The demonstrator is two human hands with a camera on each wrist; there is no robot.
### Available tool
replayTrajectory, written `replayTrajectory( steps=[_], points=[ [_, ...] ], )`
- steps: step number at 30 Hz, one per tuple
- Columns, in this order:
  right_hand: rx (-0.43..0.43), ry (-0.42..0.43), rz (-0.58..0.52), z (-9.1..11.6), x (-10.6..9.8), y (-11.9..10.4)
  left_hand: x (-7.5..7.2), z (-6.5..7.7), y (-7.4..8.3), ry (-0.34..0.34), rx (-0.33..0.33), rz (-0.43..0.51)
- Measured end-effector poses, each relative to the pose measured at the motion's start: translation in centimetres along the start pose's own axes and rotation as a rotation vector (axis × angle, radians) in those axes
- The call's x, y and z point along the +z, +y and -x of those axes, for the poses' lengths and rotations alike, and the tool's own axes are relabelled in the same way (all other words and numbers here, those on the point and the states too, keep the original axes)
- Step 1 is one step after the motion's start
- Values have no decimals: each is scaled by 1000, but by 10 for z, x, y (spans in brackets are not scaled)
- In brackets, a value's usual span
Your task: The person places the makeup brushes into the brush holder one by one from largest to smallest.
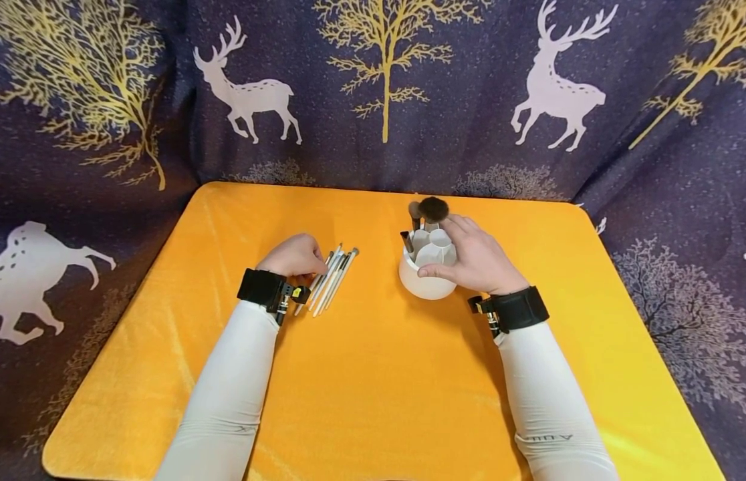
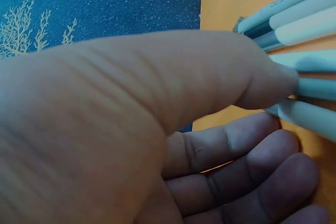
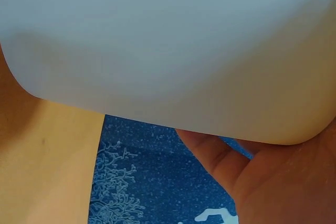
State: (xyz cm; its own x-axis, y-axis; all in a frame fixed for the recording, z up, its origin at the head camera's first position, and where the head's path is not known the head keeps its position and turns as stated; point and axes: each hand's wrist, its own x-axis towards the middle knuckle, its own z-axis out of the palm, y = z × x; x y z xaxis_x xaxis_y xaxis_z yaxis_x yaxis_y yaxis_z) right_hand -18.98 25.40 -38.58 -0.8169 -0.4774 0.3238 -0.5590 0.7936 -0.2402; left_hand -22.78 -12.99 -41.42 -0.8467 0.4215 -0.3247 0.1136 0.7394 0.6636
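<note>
Several slim makeup brushes [image 1: 335,284] with pale handles lie side by side on the orange table. My left hand [image 1: 293,256] is at the left side of this group. In the left wrist view its thumb and index fingertips close on one brush handle [image 2: 318,88]; the exact contact is partly hidden. To the right stands a round white brush holder [image 1: 427,286] with several compartments. My right hand [image 1: 480,259] grips its right side, thumb at the front rim. A large fluffy dark brush [image 1: 434,209] and smaller brushes [image 1: 406,240] stand in its back and left compartments.
The table [image 1: 373,387] is covered in orange cloth with rounded corners. Behind it and at the sides hangs a dark curtain [image 1: 469,80] printed with white deer and gold trees. Bare orange cloth lies between the loose brushes and the holder.
</note>
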Motion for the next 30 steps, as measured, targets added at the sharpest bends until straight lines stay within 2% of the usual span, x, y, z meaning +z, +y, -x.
replayTrajectory(
  steps=[6,16,24,30],
  points=[
    [-2,-1,3,-1,0,2,-1,-1,0,-11,9,13],
    [-5,1,1,-1,1,2,-3,2,0,-12,-14,17],
    [4,-1,1,-1,2,3,-2,1,-2,21,-27,13],
    [-3,9,-5,0,1,3,-2,1,0,5,-37,33]
  ],
)
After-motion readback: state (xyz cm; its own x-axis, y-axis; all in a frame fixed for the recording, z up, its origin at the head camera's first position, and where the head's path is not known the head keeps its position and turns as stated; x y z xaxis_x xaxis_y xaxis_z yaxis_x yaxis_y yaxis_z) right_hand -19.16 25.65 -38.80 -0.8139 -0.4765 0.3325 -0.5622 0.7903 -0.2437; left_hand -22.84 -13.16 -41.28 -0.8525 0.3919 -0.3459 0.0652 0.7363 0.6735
